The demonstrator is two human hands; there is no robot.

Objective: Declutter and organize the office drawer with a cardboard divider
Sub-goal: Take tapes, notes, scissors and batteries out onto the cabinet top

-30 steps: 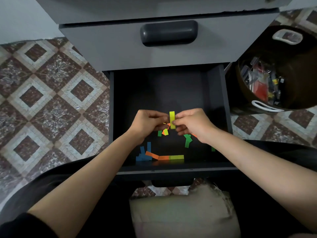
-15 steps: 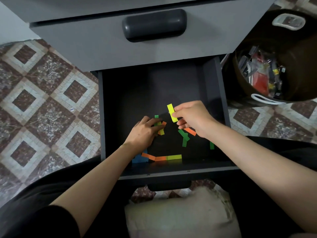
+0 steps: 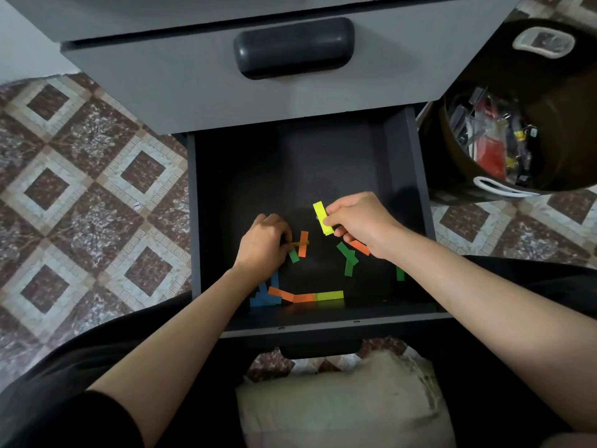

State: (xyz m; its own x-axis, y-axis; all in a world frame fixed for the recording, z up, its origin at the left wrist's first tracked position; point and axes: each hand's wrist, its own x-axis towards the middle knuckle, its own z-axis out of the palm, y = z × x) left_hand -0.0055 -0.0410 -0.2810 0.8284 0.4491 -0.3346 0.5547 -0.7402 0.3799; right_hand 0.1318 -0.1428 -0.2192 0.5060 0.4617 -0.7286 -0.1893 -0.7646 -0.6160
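Left hand (image 3: 263, 244) released yellow strip (image 3: 323, 218), basket (image 3: 565, 92) nearby

We seem to be in a home office corner. A grey drawer cabinet (image 3: 193, 79) stands on a brown-and-cream patterned tiled floor (image 3: 90, 202), and its lower drawer (image 3: 407, 176) is open with coloured paper tabs (image 3: 323, 296) inside. Beside it sits a dark basket (image 3: 555, 108) of stationery clutter (image 3: 491, 150). A beige cushion (image 3: 339, 405) lies just in front.
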